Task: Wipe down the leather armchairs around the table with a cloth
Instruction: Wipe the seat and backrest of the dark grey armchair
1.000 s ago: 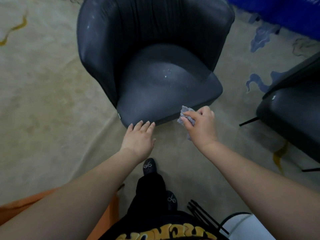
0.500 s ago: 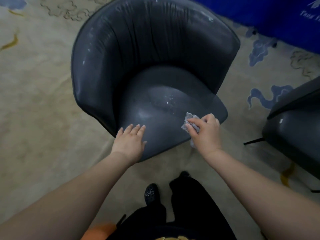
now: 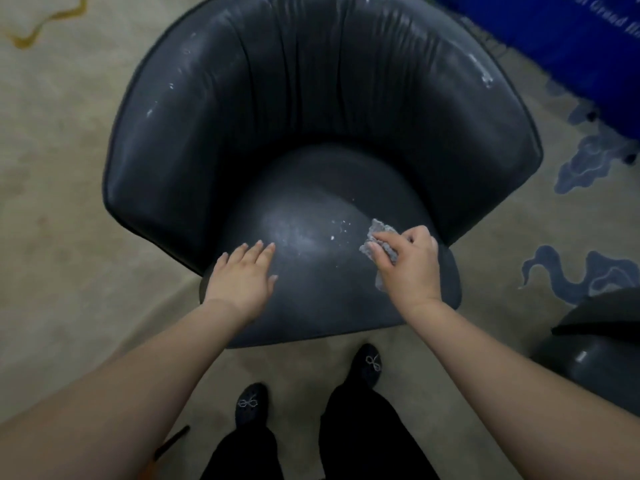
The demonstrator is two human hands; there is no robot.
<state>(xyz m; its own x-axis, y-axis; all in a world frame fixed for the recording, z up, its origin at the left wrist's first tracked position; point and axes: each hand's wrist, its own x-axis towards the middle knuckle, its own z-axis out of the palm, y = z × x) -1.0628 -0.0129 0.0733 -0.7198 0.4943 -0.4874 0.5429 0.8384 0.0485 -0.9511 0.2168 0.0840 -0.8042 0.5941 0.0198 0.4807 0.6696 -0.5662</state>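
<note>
Crumbs (image 3: 341,228) and a pale dusty film sit at the middle of the seat cushion (image 3: 311,299) of the dark leather armchair (image 3: 311,109), and that is where the wiping is needed. The right hand (image 3: 408,268) holds a crumpled grey cloth (image 3: 379,237) pinched under curled fingers, pressed to the cushion at about 3 o'clock from the crumbs and just beside them. The left hand (image 3: 242,275) lies flat on the cushion at roughly 8 o'clock, fingers straight and together, holding nothing, apparently bracing the chair.

To do this stroke well, I judge the cloth should sweep from 3 o'clock toward 9 across the specks with firm, even pressure, gathering the bits into its folds, not scattering them onto the carpet (image 3: 62,237). A flatter, more spread cloth would cover more leather per pass. The bracing hand may need to shift clear of the stroke's path.

White scuffs also mark the backrest at about 11 and 1 o'clock, so those likely remain to be done. A second dark chair (image 3: 595,341) shows at the frame's 4 o'clock edge, apparently untouched so far.
</note>
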